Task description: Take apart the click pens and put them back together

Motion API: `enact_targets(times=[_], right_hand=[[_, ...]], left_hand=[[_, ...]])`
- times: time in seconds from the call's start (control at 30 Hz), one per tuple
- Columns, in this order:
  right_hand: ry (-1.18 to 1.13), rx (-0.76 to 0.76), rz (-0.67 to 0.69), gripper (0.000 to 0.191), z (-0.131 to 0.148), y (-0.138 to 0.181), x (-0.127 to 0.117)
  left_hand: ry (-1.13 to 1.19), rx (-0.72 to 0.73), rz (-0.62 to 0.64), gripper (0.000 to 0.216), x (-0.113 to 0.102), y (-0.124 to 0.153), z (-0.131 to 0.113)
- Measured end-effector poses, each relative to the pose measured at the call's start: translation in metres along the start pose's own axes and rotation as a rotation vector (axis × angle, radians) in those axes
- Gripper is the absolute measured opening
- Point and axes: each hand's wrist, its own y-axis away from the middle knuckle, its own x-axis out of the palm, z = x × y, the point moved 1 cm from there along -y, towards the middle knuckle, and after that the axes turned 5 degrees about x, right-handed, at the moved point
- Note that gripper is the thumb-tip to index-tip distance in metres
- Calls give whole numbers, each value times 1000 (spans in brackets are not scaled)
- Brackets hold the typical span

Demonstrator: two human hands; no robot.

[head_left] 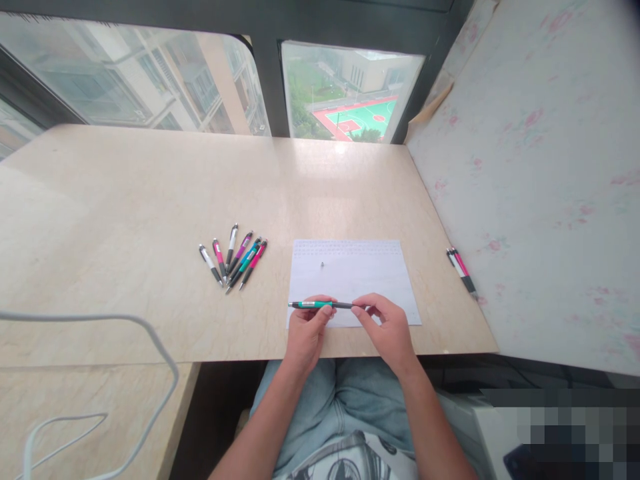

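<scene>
Level above a sheet of paper point(355, 277), a green-and-black ballpoint pen point(310, 305) is held between both hands. My left hand point(307, 330) is closed around its green barrel, thumb on top, with the clicker end pointing left. My right hand point(387, 323) pinches the dark right-hand end between thumb and fingertips; that end is partly hidden. On the paper lies a small metallic piece point(322, 265), too small to make out well. Faint rows of writing run along the sheet's far edge.
Several pens point(243, 260) in white, pink, purple, blue and green lie grouped left of the paper. More pens point(461, 270), white and pink, rest against the flowered wall point(540, 187). A grey cable point(145, 327) loops at the left. Windows stand behind the marble-look desk point(150, 180).
</scene>
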Motion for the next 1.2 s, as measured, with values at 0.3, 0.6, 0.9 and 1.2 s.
enact_targets(times=[0.3, 0.6, 0.9, 1.2], right_hand=[[-68, 103, 43, 20, -4, 2, 8], [32, 85, 23, 20, 6, 3, 13], [223, -76, 31, 31, 15, 2, 12], [148, -137, 13, 13, 13, 3, 10]], left_hand=[[0, -2, 6, 19, 2, 1, -2], [-16, 12, -17, 21, 2, 2, -2], [-4, 32, -28, 22, 3, 1, -2], [11, 38, -58, 23, 6, 1, -2]])
